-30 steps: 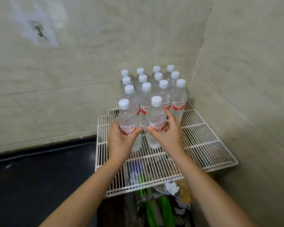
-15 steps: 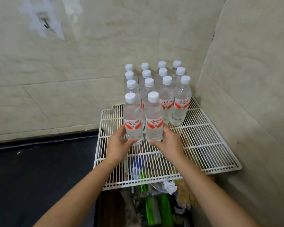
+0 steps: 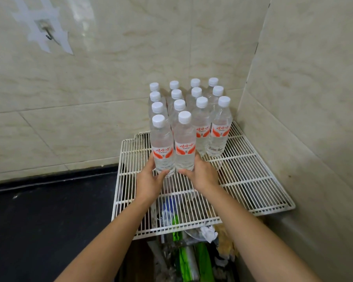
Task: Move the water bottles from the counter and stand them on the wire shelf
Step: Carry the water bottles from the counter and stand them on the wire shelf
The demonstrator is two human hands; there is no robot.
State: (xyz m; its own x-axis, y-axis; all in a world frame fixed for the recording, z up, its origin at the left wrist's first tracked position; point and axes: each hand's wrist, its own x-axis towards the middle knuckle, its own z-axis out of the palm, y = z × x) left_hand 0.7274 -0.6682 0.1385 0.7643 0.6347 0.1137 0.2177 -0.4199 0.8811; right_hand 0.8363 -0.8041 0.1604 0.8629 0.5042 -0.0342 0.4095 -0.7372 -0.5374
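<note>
Toward the twelve o'clock corner of the wire shelf (image 3: 253,180), where the two tiled walls (image 3: 90,88) meet, a block of white-capped water bottles (image 3: 200,110) stands upright in rows, so most of the job looks done. Two more bottles form a new front row at the block's six o'clock side: the front left bottle (image 3: 163,147) and the front right bottle (image 3: 185,145), side by side and touching, both upright with their bases on the wires. The left hand (image 3: 150,180) cups the base of the front left bottle from about eight o'clock, fingers curled partly round it; the right hand (image 3: 203,176) cups the base of the front right bottle from about four o'clock in the same half-closed way. Both hands hold lightly, low on the bottles, rather than clamping them. Judging by this, what remains is to let go, and to fill the gap at three o'clock of this pair. The dark table (image 3: 39,220) at nine o'clock shows no bottles in view, so whether more wait there cannot be told.
</note>
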